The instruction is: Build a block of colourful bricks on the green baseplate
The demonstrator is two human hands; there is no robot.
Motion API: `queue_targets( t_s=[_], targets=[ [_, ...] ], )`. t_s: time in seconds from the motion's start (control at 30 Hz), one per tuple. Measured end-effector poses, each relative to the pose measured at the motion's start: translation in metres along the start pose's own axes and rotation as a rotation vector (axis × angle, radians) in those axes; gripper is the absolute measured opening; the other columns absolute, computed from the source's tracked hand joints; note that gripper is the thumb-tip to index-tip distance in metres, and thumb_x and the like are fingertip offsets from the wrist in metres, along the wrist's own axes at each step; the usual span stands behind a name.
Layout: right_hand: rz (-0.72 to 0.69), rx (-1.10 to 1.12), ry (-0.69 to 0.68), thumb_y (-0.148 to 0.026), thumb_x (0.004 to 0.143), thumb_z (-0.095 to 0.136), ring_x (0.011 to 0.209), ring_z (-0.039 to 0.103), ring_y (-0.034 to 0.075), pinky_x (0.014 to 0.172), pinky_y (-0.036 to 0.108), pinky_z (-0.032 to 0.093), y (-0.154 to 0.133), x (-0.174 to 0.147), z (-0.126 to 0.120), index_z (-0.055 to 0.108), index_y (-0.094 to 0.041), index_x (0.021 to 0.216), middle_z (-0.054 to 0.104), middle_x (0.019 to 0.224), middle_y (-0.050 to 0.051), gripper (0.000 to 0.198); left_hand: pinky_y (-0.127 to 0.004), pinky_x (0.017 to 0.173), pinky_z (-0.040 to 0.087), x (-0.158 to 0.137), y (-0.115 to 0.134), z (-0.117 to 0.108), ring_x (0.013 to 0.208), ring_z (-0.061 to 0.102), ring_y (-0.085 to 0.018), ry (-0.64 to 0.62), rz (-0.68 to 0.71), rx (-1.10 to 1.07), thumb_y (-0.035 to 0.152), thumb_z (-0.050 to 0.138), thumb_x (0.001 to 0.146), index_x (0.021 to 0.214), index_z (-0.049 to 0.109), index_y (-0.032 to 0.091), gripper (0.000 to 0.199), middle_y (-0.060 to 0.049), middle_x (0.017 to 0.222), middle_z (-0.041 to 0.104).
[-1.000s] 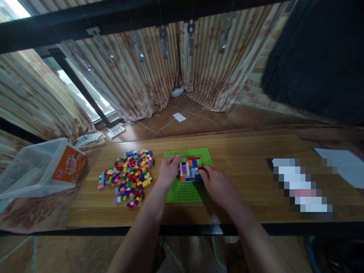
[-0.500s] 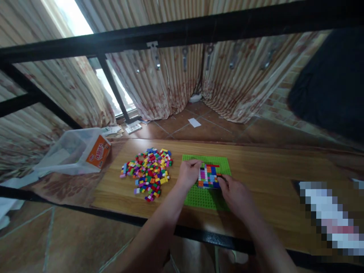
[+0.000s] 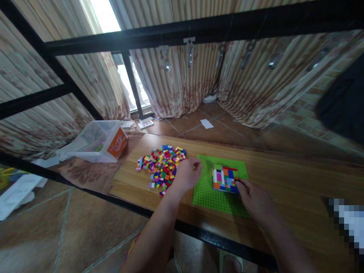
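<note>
A block of multicoloured toy bricks [image 3: 223, 178], with a red strip along its far edge, is over the green baseplate [image 3: 207, 201]. My right hand [image 3: 254, 195] grips the block's right edge between thumb and fingers. Beyond the baseplate's left edge, my left hand [image 3: 187, 174] hangs with loosely bent fingers slightly apart, and no brick shows in it. Close to its left lies a heap of loose toy bricks [image 3: 163, 163] in many colours, partly covered by that hand.
The wooden table [image 3: 127, 185] has a black front rail [image 3: 210, 239]. A clear plastic bin [image 3: 99, 151] with an orange label stands beyond its left end. A black metal bar [image 3: 176, 34] crosses above, with metal clips hanging from it. White paper [image 3: 206, 124] lies on the tiled floor.
My left hand has let go of the brick block and moved left toward the heap. My right hand keeps its hold. The whole view has shifted, so everything appears further right.
</note>
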State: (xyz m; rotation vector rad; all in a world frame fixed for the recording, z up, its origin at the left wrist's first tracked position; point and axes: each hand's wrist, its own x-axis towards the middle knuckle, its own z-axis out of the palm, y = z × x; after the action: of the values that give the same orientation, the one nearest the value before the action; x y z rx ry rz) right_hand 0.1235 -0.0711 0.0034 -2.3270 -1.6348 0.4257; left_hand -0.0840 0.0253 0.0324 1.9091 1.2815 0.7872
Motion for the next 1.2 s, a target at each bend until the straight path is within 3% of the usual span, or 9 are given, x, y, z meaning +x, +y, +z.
queue_targets(
  t_s=[0.1, 0.47, 0.73, 0.97, 1.2],
  targets=[
    [0.008, -0.009, -0.005, -0.045, 0.095, 0.029, 0.082, 0.067, 0.026, 0.074, 0.036, 0.046, 0.0, 0.002, 0.002, 0.065, -0.016, 0.115, 0.073, 0.094, 0.013, 0.05, -0.023, 0.061, 0.038, -0.004, -0.009, -0.021, 0.061, 0.054, -0.014, 0.053, -0.047, 0.099, 0.018, 0.051, 0.079, 0.067, 0.068, 0.018, 0.021, -0.001, 0.062, 0.063],
    [0.022, 0.049, -0.004, -0.045, 0.095, 0.031, 0.078, 0.066, 0.026, 0.073, 0.035, 0.045, -0.006, 0.002, 0.001, 0.065, -0.016, 0.112, 0.072, 0.083, 0.01, 0.048, -0.031, 0.075, 0.045, 0.003, -0.036, -0.069, 0.084, 0.065, -0.025, 0.27, -0.297, 0.444, 0.017, 0.054, 0.08, 0.086, 0.073, 0.021, 0.02, -0.008, 0.083, 0.072],
    [0.02, 0.043, -0.013, -0.045, 0.095, 0.031, 0.081, 0.067, 0.026, 0.075, 0.035, 0.045, -0.004, 0.002, 0.002, 0.065, -0.015, 0.115, 0.072, 0.087, 0.011, 0.05, -0.035, 0.086, 0.047, 0.021, -0.05, -0.057, 0.102, 0.063, -0.028, 0.273, -0.19, 0.608, 0.01, 0.053, 0.078, 0.113, 0.069, 0.022, 0.04, -0.014, 0.111, 0.067],
    [0.005, 0.039, 0.002, -0.045, 0.096, 0.03, 0.083, 0.068, 0.026, 0.073, 0.035, 0.046, -0.006, 0.002, 0.002, 0.065, -0.016, 0.115, 0.073, 0.095, 0.012, 0.049, -0.031, 0.087, 0.048, 0.031, -0.055, -0.048, 0.095, 0.065, -0.023, 0.25, -0.229, 0.686, 0.014, 0.05, 0.082, 0.105, 0.073, 0.023, 0.034, -0.01, 0.108, 0.068],
    [0.009, 0.001, 0.019, -0.041, 0.097, 0.032, 0.081, 0.068, 0.027, 0.07, 0.034, 0.045, -0.012, 0.0, -0.001, 0.067, -0.017, 0.113, 0.073, 0.092, 0.013, 0.045, -0.032, 0.084, 0.047, 0.025, -0.033, -0.054, 0.093, 0.065, -0.024, 0.255, -0.221, 0.512, 0.016, 0.053, 0.081, 0.099, 0.073, 0.018, 0.028, -0.01, 0.101, 0.071]
  ],
)
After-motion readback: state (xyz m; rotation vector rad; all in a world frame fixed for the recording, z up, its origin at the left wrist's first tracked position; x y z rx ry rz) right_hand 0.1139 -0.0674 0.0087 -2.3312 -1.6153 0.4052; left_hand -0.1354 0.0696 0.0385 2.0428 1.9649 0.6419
